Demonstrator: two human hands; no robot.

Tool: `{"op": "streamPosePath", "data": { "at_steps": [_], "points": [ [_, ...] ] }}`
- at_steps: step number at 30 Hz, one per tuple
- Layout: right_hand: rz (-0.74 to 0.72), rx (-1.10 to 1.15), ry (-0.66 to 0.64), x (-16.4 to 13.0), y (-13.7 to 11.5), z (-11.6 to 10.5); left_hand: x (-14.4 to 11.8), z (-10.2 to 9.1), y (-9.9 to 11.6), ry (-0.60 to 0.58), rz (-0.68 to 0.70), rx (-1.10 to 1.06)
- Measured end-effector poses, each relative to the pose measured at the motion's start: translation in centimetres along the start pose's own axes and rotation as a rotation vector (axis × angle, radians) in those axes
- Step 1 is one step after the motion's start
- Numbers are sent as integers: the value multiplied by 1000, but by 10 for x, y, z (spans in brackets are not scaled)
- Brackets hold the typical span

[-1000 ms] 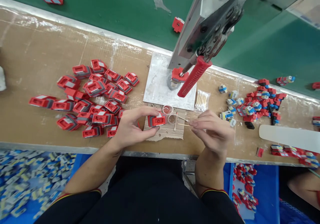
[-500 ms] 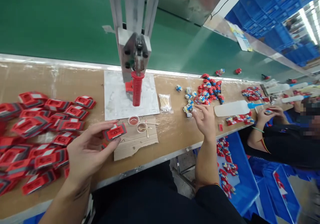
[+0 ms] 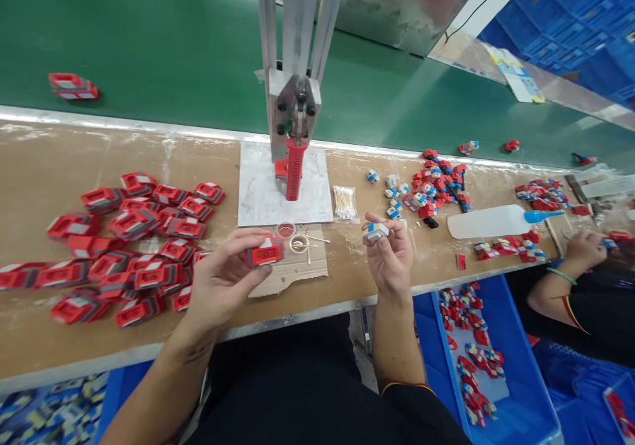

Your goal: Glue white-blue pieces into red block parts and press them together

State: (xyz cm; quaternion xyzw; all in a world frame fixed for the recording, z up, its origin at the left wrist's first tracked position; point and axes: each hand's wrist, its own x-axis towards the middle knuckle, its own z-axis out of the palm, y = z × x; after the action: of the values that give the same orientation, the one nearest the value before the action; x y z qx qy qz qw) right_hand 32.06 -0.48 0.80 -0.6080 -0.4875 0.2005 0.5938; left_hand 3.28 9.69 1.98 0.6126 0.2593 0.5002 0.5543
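Note:
My left hand (image 3: 225,273) grips a red plastic toy part (image 3: 264,252) with a recess on its upper face, just left of two small cups. Between the fingertips of my right hand (image 3: 391,256) is a small white, blue and yellow toy piece (image 3: 376,232), raised above the bench. A small pile of similar white-and-blue pieces (image 3: 391,194) lies beyond that hand. Many red and grey parts (image 3: 133,223) are heaped left of my left hand. Between the hands, the cups (image 3: 286,230) and cotton swabs rest on torn cardboard (image 3: 292,274).
A press with a red handle (image 3: 294,170) stands on a white plate (image 3: 253,194). Behind runs a green belt (image 3: 149,48) carrying several parts. A bag of swabs (image 3: 344,202), a white bottle (image 3: 489,221) and blue bins (image 3: 530,379) are around. A co-worker's hand (image 3: 585,250) works at right.
My right hand has picked up a white-and-blue piece and drawn it back toward me. The left hand still holds the red part. The view has shifted left; a red part shows on the belt.

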Motion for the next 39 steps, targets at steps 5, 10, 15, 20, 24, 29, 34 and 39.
{"op": "streamPosePath", "data": {
  "at_steps": [5, 10, 15, 20, 24, 29, 34, 39],
  "points": [
    [35, 380, -148, -19, -35, 40, -14, 22, 10, -67, -68, -114],
    [-81, 261, -116, -29, -51, 61, -26, 28, 6, -50, -123, -119],
    [-82, 224, -98, -41, -57, 83, -42, 31, 0, 73, -70, -42],
    [-344, -61, -179, -38, -68, 85, -48, 27, 3, -2, -117, 86],
    [-559, -260, -395, -25, -79, 78, -42, 18, 17, -116, -135, 205],
    [-685, -357, -460, -20, -78, 78, -38, 13, 33, -156, -136, 202],
    [-749, -244, -458, -20, -66, 82, -43, 18, 29, -39, -194, 126],
    [-361, 75, -538, -21, -58, 78, -50, 20, 21, -43, -87, -40]
  ]
}}
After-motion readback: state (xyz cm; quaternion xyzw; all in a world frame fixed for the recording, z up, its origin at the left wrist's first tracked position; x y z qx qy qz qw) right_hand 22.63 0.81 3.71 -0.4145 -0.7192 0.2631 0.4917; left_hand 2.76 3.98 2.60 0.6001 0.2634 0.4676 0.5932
